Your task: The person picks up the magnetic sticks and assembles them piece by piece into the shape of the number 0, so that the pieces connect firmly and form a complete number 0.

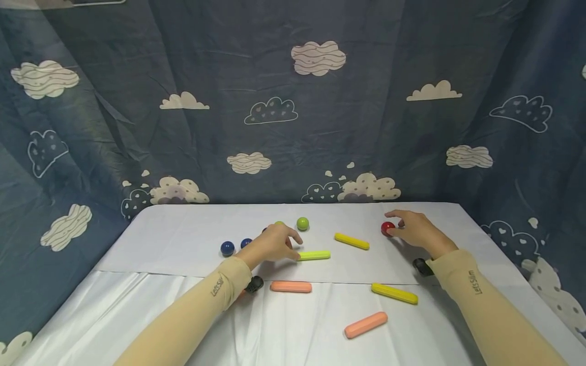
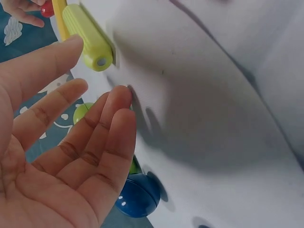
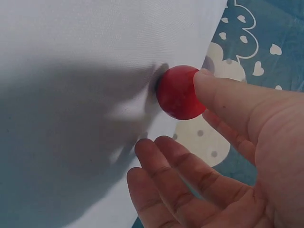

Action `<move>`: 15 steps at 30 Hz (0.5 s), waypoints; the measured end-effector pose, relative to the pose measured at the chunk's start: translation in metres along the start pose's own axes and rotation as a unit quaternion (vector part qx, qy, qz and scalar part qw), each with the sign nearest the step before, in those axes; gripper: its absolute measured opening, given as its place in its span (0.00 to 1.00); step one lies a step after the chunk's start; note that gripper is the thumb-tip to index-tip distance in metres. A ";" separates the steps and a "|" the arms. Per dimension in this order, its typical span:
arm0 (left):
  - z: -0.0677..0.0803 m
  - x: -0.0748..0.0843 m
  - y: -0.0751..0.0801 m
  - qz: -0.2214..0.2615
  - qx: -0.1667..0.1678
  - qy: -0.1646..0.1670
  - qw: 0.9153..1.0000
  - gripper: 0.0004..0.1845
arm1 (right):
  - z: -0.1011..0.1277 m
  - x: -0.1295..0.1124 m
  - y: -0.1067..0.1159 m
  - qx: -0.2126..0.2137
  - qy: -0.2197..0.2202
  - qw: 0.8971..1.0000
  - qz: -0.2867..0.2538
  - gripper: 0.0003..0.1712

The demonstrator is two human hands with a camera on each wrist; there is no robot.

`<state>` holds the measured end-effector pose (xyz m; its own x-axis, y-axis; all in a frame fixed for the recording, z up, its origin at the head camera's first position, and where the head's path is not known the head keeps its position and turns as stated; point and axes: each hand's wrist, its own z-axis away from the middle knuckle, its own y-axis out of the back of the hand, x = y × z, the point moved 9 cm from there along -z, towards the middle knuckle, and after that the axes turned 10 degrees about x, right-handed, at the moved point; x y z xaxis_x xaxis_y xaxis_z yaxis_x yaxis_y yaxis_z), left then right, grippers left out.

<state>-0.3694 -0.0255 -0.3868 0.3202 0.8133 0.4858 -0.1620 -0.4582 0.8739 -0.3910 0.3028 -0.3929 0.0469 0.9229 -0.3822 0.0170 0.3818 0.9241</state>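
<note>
My left hand [image 1: 273, 243] is over the back part of the table, its thumb tip at the near end of a yellow-green ribbed stick [image 1: 315, 255]. In the left wrist view its fingers are spread, the palm holds nothing, and a blue ball [image 2: 138, 195] lies beyond the little finger. At the back right, my right hand [image 1: 417, 233] is beside a shiny red ball [image 1: 387, 229]. In the right wrist view the thumb overlaps the edge of the red ball [image 3: 177, 92], while the other fingers stay apart from it.
Blue balls [image 1: 227, 248] lie left of my left hand, partly hidden by it. A green ball [image 1: 302, 223] sits behind. Yellow sticks [image 1: 351, 241] and orange sticks [image 1: 291, 286] lie about the white cloth [image 1: 151, 244]. A dark cloud-patterned curtain [image 1: 220, 132] hangs behind the table.
</note>
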 end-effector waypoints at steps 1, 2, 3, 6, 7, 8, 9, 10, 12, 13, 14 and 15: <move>0.000 0.000 -0.001 0.001 -0.002 -0.001 1.000 0.19 | -0.001 0.000 0.000 0.000 0.002 1.000 -0.001 0.36; -0.001 0.000 -0.001 0.002 -0.004 -0.002 1.000 0.19 | -0.001 0.000 -0.001 0.000 0.005 1.000 -0.001 0.36; -0.001 0.000 -0.002 0.003 -0.005 -0.004 1.000 0.18 | -0.002 0.000 -0.001 0.001 0.006 1.000 -0.002 0.36; -0.002 0.001 -0.004 0.006 -0.009 -0.010 1.000 0.17 | -0.003 0.000 -0.002 0.002 0.010 1.000 -0.003 0.35; -0.002 0.002 -0.005 0.008 -0.010 -0.013 1.000 0.17 | -0.003 -0.001 -0.003 0.002 0.010 1.000 -0.003 0.35; -0.002 0.002 -0.005 0.009 -0.010 -0.013 1.000 0.17 | -0.004 -0.001 -0.003 0.003 0.010 1.000 -0.004 0.35; -0.002 0.003 -0.005 0.011 -0.010 -0.015 1.000 0.17 | -0.004 0.000 -0.004 0.004 0.009 1.000 -0.006 0.34; -0.003 0.004 -0.006 0.012 -0.010 -0.015 1.000 0.17 | -0.005 0.000 -0.004 0.005 0.010 1.000 -0.006 0.33; -0.003 0.006 -0.006 0.015 -0.011 -0.014 1.000 0.16 | -0.006 -0.001 -0.005 0.008 0.011 1.000 -0.006 0.31; -0.003 0.007 -0.007 0.016 -0.012 -0.012 1.000 0.16 | -0.006 -0.001 -0.005 0.009 0.010 1.000 -0.007 0.31; -0.003 0.007 -0.007 0.016 -0.014 -0.009 1.000 0.16 | -0.006 -0.001 -0.006 0.010 0.010 1.000 -0.008 0.30; -0.003 0.008 -0.008 0.017 -0.015 -0.008 1.000 0.15 | -0.007 -0.001 -0.006 0.012 0.010 1.000 -0.008 0.29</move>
<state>-0.3687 -0.0144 -0.3898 0.3295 0.7911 0.5153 -0.2011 -0.4745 0.8570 -0.3978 0.3003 -0.3981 0.0262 0.9174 -0.3971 0.0412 0.3959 0.9174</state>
